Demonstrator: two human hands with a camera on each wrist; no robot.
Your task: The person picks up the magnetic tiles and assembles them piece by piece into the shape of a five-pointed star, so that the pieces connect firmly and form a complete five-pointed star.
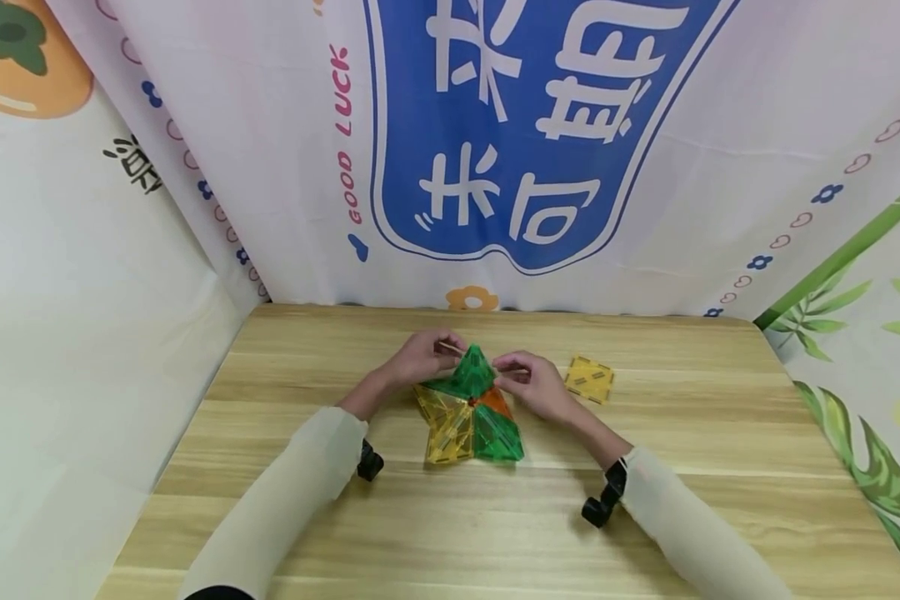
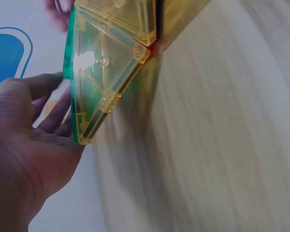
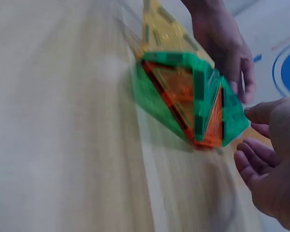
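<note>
A star-shaped build of translucent magnetic tiles [image 1: 452, 433] sits on the wooden table, with yellow, green and orange parts meeting around its middle. Its green far point [image 1: 473, 375] rises between both hands. On the left side, my left hand [image 1: 422, 357] reaches to that point; in the left wrist view its thumb touches the green edge [image 2: 69, 53], with the other fingers behind the tiles. My right hand [image 1: 534, 387] is at the opposite side. In the right wrist view its thumb tip is at the green corner [image 3: 238, 126], while the other fingers curve loosely, apart from the tiles.
A yellow square tile [image 1: 590, 379] lies flat to the right of the star, beyond the right hand. The wooden table [image 1: 457, 533] meets a printed cloth [image 1: 300, 208] along its back edge. Dark wrist cameras [image 1: 603, 498] hang below the sleeves.
</note>
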